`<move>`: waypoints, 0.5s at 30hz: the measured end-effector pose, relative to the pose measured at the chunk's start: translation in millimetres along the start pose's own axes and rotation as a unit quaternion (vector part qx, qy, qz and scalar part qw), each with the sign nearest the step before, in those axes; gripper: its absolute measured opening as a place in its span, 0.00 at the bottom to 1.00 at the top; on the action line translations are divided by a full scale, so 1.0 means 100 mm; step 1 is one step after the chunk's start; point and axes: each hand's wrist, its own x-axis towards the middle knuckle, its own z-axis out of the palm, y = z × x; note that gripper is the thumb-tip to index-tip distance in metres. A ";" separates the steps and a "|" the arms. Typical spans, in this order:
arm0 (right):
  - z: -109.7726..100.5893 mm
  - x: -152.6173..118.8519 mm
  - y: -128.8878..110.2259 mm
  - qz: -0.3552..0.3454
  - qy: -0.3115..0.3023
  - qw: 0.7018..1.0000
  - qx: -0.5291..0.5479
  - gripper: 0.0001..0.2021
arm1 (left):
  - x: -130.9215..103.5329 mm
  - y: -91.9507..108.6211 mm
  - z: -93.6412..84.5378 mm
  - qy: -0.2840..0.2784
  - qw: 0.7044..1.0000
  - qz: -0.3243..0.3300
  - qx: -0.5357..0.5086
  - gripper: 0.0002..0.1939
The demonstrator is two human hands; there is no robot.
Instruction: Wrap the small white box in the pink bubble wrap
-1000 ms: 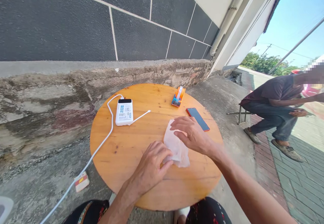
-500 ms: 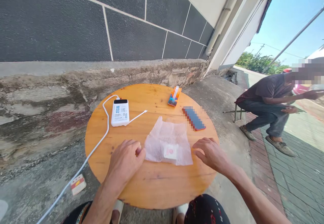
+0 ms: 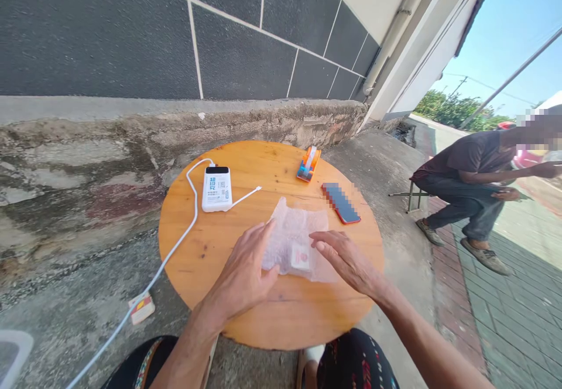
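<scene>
Both hands have closed in on the bubble wrap (image 3: 295, 238) since half a second back, when they rested at its left and right edges. Left hand (image 3: 244, 277) now lies flat with fingers spread, its fingertips over the sheet's left edge, gripping nothing. Right hand (image 3: 346, 258) is open too, fingers stretched toward the small white tag (image 3: 301, 255) under the film, touching or just above it; cannot tell which.

Sheet lies opened out, near middle of the round wooden table (image 3: 211, 248). Step in hand looks like folding the wrap over the tag; next move would need an edge pinched and lifted while the other hand pins the sheet.

Far left: power bank (image 3: 216, 188) with white cable (image 3: 175, 248). Far right: tape dispenser (image 3: 308, 164), phone (image 3: 341, 202). Seated person (image 3: 474, 172) well apart, right.
</scene>
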 end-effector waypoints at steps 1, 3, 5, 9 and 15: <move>0.00 -0.06 -0.02 0.002 0.007 1.000 -0.001 0.17 | 0.00 -0.01 -0.02 -0.001 1.000 -0.008 -0.017 0.39; -0.03 -0.20 -0.10 -0.010 0.001 1.000 0.000 0.15 | -0.02 0.00 -0.09 -0.014 0.998 -0.015 -0.059 0.37; -0.04 -0.36 -0.21 -0.038 -0.039 0.998 0.008 0.13 | -0.03 0.03 -0.19 -0.051 0.993 -0.005 -0.103 0.30; 0.06 -0.64 -0.37 -0.055 -0.128 0.990 0.029 0.13 | -0.03 0.09 -0.27 -0.129 0.988 0.024 -0.078 0.19; 0.21 -0.80 -0.27 -0.011 -0.120 0.992 0.025 0.13 | 0.01 0.08 -0.11 -0.153 0.984 0.011 0.091 0.12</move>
